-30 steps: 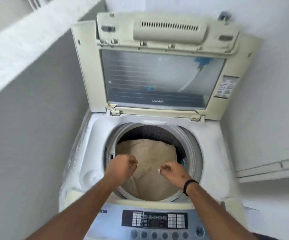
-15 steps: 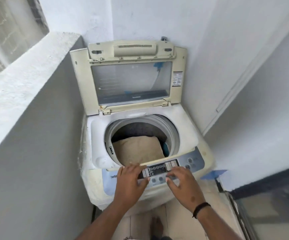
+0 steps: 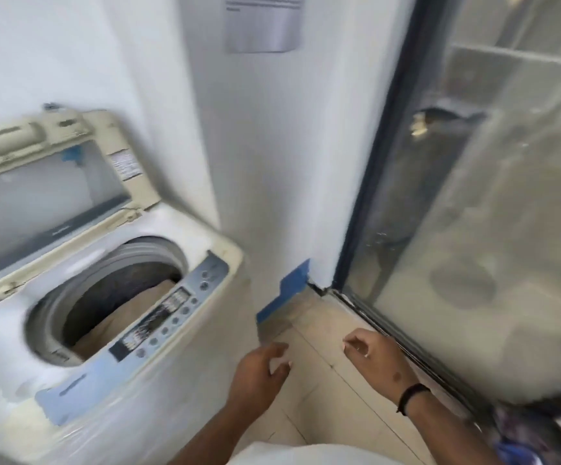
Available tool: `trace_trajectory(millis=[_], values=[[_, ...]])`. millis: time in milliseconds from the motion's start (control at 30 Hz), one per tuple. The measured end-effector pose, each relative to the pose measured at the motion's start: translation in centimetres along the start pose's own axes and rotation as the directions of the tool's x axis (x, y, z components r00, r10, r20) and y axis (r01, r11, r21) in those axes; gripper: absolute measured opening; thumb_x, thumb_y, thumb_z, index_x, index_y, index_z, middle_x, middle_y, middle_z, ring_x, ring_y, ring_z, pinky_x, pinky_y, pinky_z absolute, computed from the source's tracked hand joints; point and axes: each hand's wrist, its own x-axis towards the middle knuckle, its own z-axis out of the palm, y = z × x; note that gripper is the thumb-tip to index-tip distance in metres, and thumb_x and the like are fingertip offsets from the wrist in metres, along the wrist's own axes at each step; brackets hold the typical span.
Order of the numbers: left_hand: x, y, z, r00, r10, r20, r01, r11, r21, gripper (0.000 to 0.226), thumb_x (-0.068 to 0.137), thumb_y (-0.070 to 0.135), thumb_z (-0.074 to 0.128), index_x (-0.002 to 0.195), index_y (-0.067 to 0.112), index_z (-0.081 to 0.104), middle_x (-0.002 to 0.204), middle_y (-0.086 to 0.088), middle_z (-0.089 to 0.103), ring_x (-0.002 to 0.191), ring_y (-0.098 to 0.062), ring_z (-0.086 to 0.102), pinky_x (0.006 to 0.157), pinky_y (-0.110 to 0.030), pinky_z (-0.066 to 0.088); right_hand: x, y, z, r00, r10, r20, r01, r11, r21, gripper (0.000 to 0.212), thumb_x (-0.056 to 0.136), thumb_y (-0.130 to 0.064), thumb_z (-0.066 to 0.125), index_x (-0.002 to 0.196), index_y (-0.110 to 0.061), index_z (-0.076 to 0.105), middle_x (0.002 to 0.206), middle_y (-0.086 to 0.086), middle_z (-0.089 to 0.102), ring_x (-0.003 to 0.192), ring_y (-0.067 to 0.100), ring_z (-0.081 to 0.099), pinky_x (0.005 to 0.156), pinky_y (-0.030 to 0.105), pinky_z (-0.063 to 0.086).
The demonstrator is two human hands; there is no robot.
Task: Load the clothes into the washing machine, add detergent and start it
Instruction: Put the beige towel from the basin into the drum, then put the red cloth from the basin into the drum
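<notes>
A cream top-loading washing machine (image 3: pixel 202 357) stands at the left with its lid (image 3: pixel 47 182) propped up. A beige cloth (image 3: pixel 128 317) lies inside the drum. The control panel (image 3: pixel 158 320) runs along the machine's near edge. My left hand (image 3: pixel 255 374) hovers to the right of the machine over the floor, fingers loosely curled and holding nothing. My right hand (image 3: pixel 376 357), with a black band on its wrist, hangs further right near the door track, fingers also relaxed and empty. No detergent shows.
A white wall corner (image 3: pixel 272 162) rises behind the machine with blue tape (image 3: pixel 286 293) at its base. A glass sliding door (image 3: pixel 474 229) with a dark frame fills the right. Beige floor tiles (image 3: pixel 319 391) lie below my hands. Patterned fabric (image 3: pixel 521 431) shows at bottom right.
My view has swung right, away from the machine. Both hands left the drum, passed over the control panel and now hang over the floor, empty.
</notes>
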Motion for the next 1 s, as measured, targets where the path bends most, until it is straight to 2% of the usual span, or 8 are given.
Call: trace_trajectory(millis=[200,300,500,667,767,833,933,1000], values=[[0.6,9.3,10.6,0.947,0.15,0.285,-0.164,0.986,0.025,0.037,0.089,0.048,0.068,0.125,0.042,0.059,0.109,0.023,0.066,0.103,0.005,0.061,0.088,-0.018,0.052,-10.5,13.3,-8.3,0.92,0.301,-0.249,-0.268,0.95,0.159,0.019,0.088,-0.025,0.067,0.07,-0.031,0.066,0.07,-0.028,0.066,0.074,-0.002,0.062,0.072,0.021,0.048],[0.4,14.9,15.8,0.864,0.252,0.435,-0.293,0.956,0.028,0.039,0.09,0.041,0.071,0.126,0.043,0.055,0.104,0.024,0.063,0.096,0.01,0.059,0.077,0.0,0.042,-16.2,19.4,-10.7,0.826,0.434,-0.36,-0.356,0.897,0.264,0.03,0.088,-0.019,0.066,0.06,-0.029,0.061,0.062,-0.019,0.064,0.065,0.005,0.058,0.065,0.026,0.044],[-0.5,21.8,23.1,0.651,0.301,0.697,-0.432,0.902,0.015,0.049,0.089,0.038,0.073,0.134,0.039,0.054,0.109,0.014,0.066,0.084,0.005,0.066,0.078,-0.01,0.047,-25.9,25.1,-11.7,0.592,0.654,-0.471,-0.414,0.748,0.519,0.018,0.088,-0.017,0.069,0.073,-0.024,0.067,0.068,-0.011,0.067,0.069,0.008,0.062,0.06,0.004,0.039],[-0.4,26.6,28.6,0.498,0.259,0.827,-0.512,0.858,0.04,0.056,0.082,0.04,0.071,0.135,0.034,0.056,0.107,0.009,0.069,0.086,-0.001,0.067,0.079,-0.014,0.048,-31.3,27.4,-11.3,0.433,0.776,-0.459,-0.441,0.627,0.642,0.025,0.088,-0.015,0.066,0.067,-0.028,0.062,0.055,-0.026,0.059,0.056,-0.008,0.054,0.056,0.008,0.039],[-1.0,29.5,32.6,0.424,0.273,0.864,-0.558,0.83,0.011,0.05,0.087,0.026,0.075,0.134,0.03,0.058,0.104,0.006,0.069,0.089,-0.001,0.065,0.076,-0.004,0.042,-33.5,29.4,-11.3,0.341,0.837,-0.427,-0.459,0.545,0.702,0.013,0.087,-0.019,0.066,0.076,-0.024,0.071,0.069,-0.012,0.069,0.065,0.003,0.06,0.066,0.023,0.048],[-1.6,31.2,35.6,0.374,0.273,0.886,-0.563,0.827,-0.017,0.048,0.088,0.022,0.075,0.132,0.031,0.058,0.102,0.007,0.07,0.088,0.0,0.066,0.078,-0.004,0.043,-34.5,30.9,-11.9,0.298,0.863,-0.408,-0.473,0.505,0.722,0.013,0.086,-0.019,0.066,0.077,-0.027,0.07,0.076,-0.007,0.071,0.07,0.007,0.063,0.066,0.019,0.047],[-2.6,33.1,40.1,0.302,0.251,0.919,-0.553,0.832,-0.046,0.048,0.086,0.029,0.076,0.131,0.029,0.06,0.103,0.008,0.072,0.082,0.0,0.066,0.082,-0.018,0.05,-35.1,33.3,-13.4,0.284,0.883,-0.373,-0.512,0.469,0.72,0.014,0.088,-0.015,0.065,0.082,-0.027,0.07,0.079,-0.008,0.07,0.07,0.005,0.062,0.062,0.008,0.043],[-3.0,34.2,43.4,0.261,0.232,0.937,-0.546,0.836,-0.055,0.059,0.076,0.05,0.073,0.13,0.03,0.06,0.104,0.008,0.072,0.084,-0.005,0.067,0.086,-0.028,0.054,-35.2,35.4,-14.5,0.272,0.896,-0.35,-0.536,0.443,0.718,0.011,0.088,-0.015,0.063,0.087,-0.021,0.073,0.082,-0.006,0.072,0.073,0.011,0.063,0.068,0.018,0.049]])
